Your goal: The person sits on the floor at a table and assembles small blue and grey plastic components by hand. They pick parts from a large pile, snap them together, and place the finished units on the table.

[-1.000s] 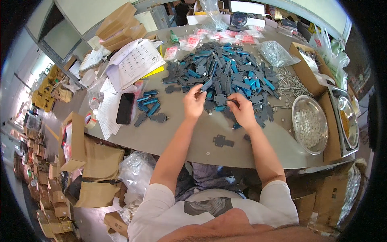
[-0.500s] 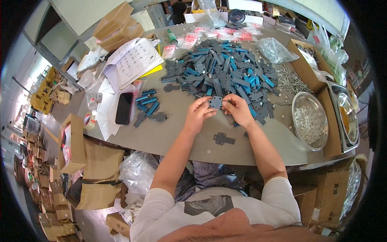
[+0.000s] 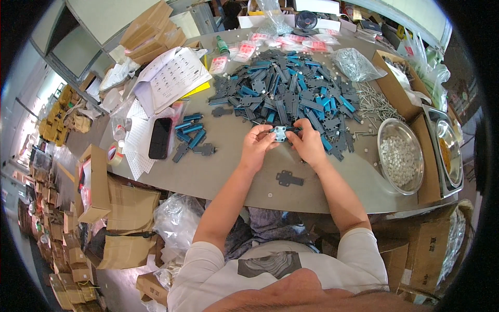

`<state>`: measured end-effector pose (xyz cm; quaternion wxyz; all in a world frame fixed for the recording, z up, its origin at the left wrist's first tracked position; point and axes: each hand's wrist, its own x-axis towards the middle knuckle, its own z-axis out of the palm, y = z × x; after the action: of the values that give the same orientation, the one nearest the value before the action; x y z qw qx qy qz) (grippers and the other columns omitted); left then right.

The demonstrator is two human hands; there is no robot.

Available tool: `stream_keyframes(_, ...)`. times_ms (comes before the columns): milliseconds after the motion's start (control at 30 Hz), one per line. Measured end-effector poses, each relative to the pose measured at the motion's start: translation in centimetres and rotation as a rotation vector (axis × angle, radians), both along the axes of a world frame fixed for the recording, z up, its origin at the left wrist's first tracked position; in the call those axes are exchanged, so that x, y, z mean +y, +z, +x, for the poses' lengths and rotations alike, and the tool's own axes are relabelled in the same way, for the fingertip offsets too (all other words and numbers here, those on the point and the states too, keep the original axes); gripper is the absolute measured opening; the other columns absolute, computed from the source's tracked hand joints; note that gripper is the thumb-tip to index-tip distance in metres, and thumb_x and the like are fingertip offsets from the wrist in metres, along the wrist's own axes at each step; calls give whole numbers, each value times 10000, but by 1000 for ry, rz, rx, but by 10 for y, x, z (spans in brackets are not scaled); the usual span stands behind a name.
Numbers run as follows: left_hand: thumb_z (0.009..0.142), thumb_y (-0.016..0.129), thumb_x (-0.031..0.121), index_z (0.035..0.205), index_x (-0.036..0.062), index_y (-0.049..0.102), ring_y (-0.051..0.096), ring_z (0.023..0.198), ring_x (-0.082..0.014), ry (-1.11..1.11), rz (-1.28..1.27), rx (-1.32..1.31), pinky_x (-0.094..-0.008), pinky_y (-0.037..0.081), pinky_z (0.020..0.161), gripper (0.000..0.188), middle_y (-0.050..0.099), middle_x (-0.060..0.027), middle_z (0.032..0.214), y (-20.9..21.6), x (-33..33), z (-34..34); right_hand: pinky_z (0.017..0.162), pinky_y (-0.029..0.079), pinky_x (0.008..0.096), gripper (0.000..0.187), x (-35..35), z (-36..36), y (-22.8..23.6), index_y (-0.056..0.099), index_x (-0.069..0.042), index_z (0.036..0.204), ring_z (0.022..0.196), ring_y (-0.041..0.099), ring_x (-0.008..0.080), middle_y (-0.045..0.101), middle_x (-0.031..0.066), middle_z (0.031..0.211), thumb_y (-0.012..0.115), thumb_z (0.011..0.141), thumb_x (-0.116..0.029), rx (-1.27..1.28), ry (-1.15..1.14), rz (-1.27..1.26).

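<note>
Between both hands, over the near edge of a big heap, is a small grey plate with holes [image 3: 280,133]; light glints off it. My left hand [image 3: 256,147] pinches its left side with thumb and fingers. On its right side my right hand [image 3: 309,142] grips with the thumb below and curled fingers above; the fingers hide part of it. Just beyond lies the heap of dark grey plates and blue-sided bars [image 3: 280,104]. One loose dark grey bracket [image 3: 289,178] rests flat on the table nearer me, below my hands.
A steel bowl of small white pieces [image 3: 399,156] stands at right, near scattered screws [image 3: 377,106] and a cardboard box [image 3: 403,83]. A black phone [image 3: 160,138], papers [image 3: 169,80] and several blue-and-grey parts [image 3: 192,136] lie at left. Small red-and-white packets [image 3: 291,41] sit behind the heap.
The plate has tilted in my fingers and now catches more light. My right fingers have shifted over its far edge. A dark bit beside my right forearm no longer shows.
</note>
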<state>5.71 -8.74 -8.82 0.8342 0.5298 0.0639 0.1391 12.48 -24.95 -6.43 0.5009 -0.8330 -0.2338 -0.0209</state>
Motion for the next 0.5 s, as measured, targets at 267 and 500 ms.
stream_keyframes(267,865,636,73,1031,-4,565,626,786,-151,-70,-160,-32,-287,583,696,196,613,-75,921,8,13,-2,549,444,357,401,-5,12,-2,560,4,707,562,594,231,584,138,601,596,903,-343,164,251,72)
stream_keyframes(500,860,629,63,1029,11,576,633,772,-162,34,-70,-67,-302,576,707,185,624,-85,947,17,17,-8,566,444,335,312,-8,6,6,605,-17,775,572,564,213,540,96,602,587,919,-294,47,227,10)
